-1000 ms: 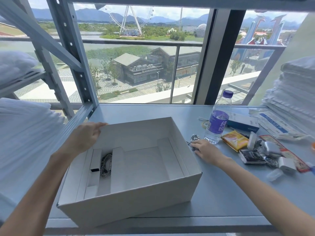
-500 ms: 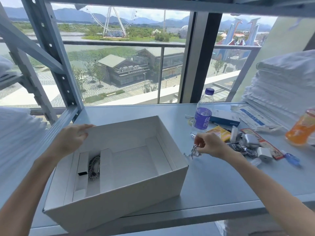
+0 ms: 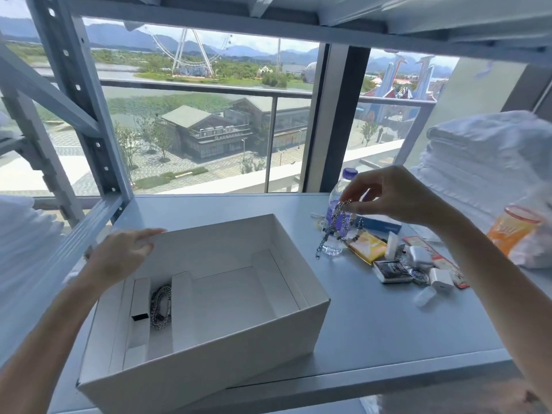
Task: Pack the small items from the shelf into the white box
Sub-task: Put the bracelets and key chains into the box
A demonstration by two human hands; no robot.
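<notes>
Two chains are in play. A coiled chain [image 3: 161,306] already lies in the narrow slot at the left end of the white box [image 3: 209,369]. A second chain [image 3: 339,225] dangles from the right hand [image 3: 397,198], pinched between thumb and fingertips above the back right part of the shelf [image 3: 388,330]. It hangs just off the box's right wall, in front of the water bottle [image 3: 349,174], with its loose end low, near the yellow packet [image 3: 366,246].

From where I stand, that pinch looks thin. Only a link or two seems caught, so a quick swing toward the box could let the chain slip onto the shelf. The trailing end could also snag the bottle and tip it. It could equally catch on the box rim instead of clearing it, unless the hand lifts first.

The left hand [image 3: 119,255] lies with flat fingers on the rim at the box's back left corner, steadying rather than gripping. The box's near corner seems to overhang the shelf's front edge, so a knock from the right could shift or tip it. Dropped loosely, the chain might tangle with the coiled one.
</notes>
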